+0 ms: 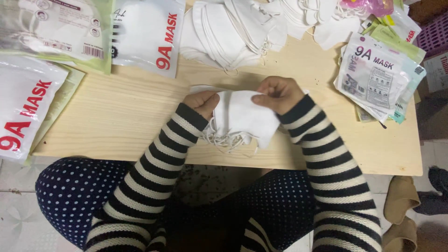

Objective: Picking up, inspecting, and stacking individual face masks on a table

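A small stack of white face masks (242, 116) sits over the near edge of the wooden table (116, 112), pinched between both hands: left hand (201, 103) and right hand (277, 93) fingers pressed together on the top edge, probably squaring them up. Loose masks (233, 32) and sealed packets (373, 74) lie within reach.

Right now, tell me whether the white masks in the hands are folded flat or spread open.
Folded flat: the white masks sit stacked together, ear loops dangling below.

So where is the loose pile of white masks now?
The pile of white masks lies at the table's far edge, top centre, beyond both hands, between the packaged masks and pouches.
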